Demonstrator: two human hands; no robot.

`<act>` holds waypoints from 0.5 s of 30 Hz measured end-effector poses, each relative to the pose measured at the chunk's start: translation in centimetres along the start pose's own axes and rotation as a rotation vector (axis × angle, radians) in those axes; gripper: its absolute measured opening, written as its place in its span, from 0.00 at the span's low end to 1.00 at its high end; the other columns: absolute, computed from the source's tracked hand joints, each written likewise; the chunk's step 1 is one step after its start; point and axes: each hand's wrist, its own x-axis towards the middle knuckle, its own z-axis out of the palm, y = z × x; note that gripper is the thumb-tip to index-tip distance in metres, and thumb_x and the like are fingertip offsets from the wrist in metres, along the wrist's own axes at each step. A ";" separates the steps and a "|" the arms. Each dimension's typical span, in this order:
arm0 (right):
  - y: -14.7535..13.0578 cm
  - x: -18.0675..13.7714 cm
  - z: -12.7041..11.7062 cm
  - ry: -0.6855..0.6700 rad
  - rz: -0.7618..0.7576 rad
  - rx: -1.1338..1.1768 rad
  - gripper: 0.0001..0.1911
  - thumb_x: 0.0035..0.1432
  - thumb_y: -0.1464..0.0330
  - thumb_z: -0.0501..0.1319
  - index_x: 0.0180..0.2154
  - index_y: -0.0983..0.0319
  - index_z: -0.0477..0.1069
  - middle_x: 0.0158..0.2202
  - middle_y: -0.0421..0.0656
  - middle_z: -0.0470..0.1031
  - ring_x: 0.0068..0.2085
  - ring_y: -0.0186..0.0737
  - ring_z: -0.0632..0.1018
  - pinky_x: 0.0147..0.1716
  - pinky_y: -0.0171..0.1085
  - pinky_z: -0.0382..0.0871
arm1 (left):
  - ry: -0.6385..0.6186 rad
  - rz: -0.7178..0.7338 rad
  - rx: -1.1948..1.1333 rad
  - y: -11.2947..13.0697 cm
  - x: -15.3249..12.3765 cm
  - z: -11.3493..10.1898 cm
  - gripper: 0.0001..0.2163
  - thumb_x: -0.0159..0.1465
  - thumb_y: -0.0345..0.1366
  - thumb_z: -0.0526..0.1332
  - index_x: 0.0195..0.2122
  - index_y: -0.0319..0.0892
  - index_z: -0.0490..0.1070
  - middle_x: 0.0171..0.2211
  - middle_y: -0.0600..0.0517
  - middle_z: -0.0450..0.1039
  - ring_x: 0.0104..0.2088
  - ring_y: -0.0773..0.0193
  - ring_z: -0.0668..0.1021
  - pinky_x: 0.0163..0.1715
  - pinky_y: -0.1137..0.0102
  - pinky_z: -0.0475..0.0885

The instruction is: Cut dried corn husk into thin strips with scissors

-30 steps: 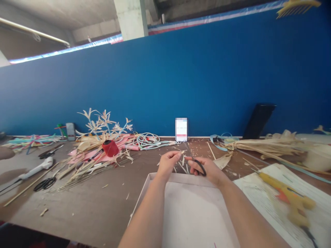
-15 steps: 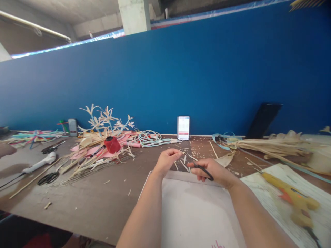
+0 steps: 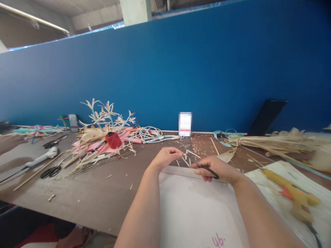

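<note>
My right hand [image 3: 213, 168] is closed round the black handles of a pair of scissors [image 3: 210, 171]. Their blades point forward and left, toward my left fingertips. My left hand [image 3: 169, 156] is closed in a pinch, thumb against forefinger, at the far edge of a white box lid [image 3: 193, 203]; whatever small piece it holds is too small to name. Both wrists rest over the lid, which has pink handwriting near its front. Cut pale strips [image 3: 184, 161] lie on the table just past the lid, beneath the scissors' blades.
A yellow glue gun [image 3: 292, 186] lies on paper at right, beside dried husks [image 3: 271, 144]. At left are a red thread spool [image 3: 113, 140], straw flowers [image 3: 108, 112], other scissors [image 3: 51, 171] and a white tool [image 3: 42, 159]. A lit phone [image 3: 185, 124] leans on the blue partition. Another person's hand [image 3: 11, 143] is far left.
The scissors and my right hand have shifted slightly right. My left hand keeps its pinch. The view has tilted down a little, and the other person's hand reaches further in.
</note>
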 end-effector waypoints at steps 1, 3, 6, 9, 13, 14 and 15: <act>0.0 0.0 0.0 -0.003 0.002 -0.005 0.21 0.46 0.54 0.61 0.32 0.65 0.76 0.21 0.42 0.73 0.20 0.32 0.67 0.23 0.33 0.62 | -0.003 0.004 0.005 0.0 0.0 0.0 0.14 0.50 0.45 0.62 0.30 0.38 0.75 0.28 0.50 0.73 0.27 0.68 0.69 0.28 0.73 0.61; 0.0 0.0 0.0 -0.003 0.011 -0.012 0.21 0.46 0.54 0.61 0.34 0.65 0.76 0.19 0.41 0.71 0.19 0.32 0.67 0.23 0.32 0.61 | -0.008 0.005 0.018 0.0 0.0 -0.1 0.13 0.50 0.44 0.62 0.29 0.39 0.75 0.28 0.50 0.73 0.27 0.68 0.69 0.28 0.73 0.61; 0.0 0.0 0.0 0.007 0.011 -0.012 0.22 0.45 0.54 0.62 0.36 0.64 0.76 0.17 0.40 0.71 0.19 0.32 0.66 0.21 0.32 0.60 | -0.010 0.001 0.027 0.1 -0.1 -0.1 0.14 0.50 0.45 0.62 0.29 0.39 0.75 0.27 0.51 0.72 0.26 0.69 0.68 0.27 0.74 0.60; 0.0 0.1 0.0 0.021 0.003 -0.004 0.22 0.45 0.54 0.62 0.35 0.65 0.76 0.16 0.40 0.69 0.18 0.31 0.65 0.20 0.32 0.59 | -0.002 -0.011 0.022 0.3 -0.1 -0.1 0.14 0.50 0.46 0.62 0.28 0.39 0.75 0.25 0.52 0.71 0.23 0.70 0.66 0.24 0.74 0.58; 0.5 0.3 0.1 0.049 0.021 0.006 0.24 0.45 0.54 0.62 0.38 0.65 0.76 0.15 0.39 0.68 0.18 0.31 0.65 0.20 0.32 0.59 | 0.027 -0.041 -0.008 0.2 0.0 0.0 0.15 0.49 0.47 0.63 0.29 0.39 0.74 0.23 0.53 0.70 0.21 0.73 0.64 0.21 0.76 0.56; 0.6 0.5 0.1 0.074 0.020 0.024 0.24 0.45 0.54 0.62 0.39 0.65 0.75 0.16 0.39 0.69 0.18 0.31 0.65 0.21 0.32 0.60 | 0.035 -0.054 -0.030 0.1 0.0 0.1 0.16 0.49 0.47 0.63 0.29 0.39 0.74 0.23 0.53 0.69 0.20 0.73 0.63 0.20 0.76 0.56; 0.8 0.7 0.2 0.117 0.015 0.051 0.25 0.45 0.54 0.62 0.40 0.65 0.75 0.16 0.39 0.69 0.19 0.31 0.66 0.21 0.32 0.60 | 0.042 -0.064 -0.058 0.0 0.1 0.2 0.16 0.49 0.48 0.63 0.30 0.38 0.74 0.23 0.53 0.69 0.20 0.73 0.63 0.19 0.76 0.55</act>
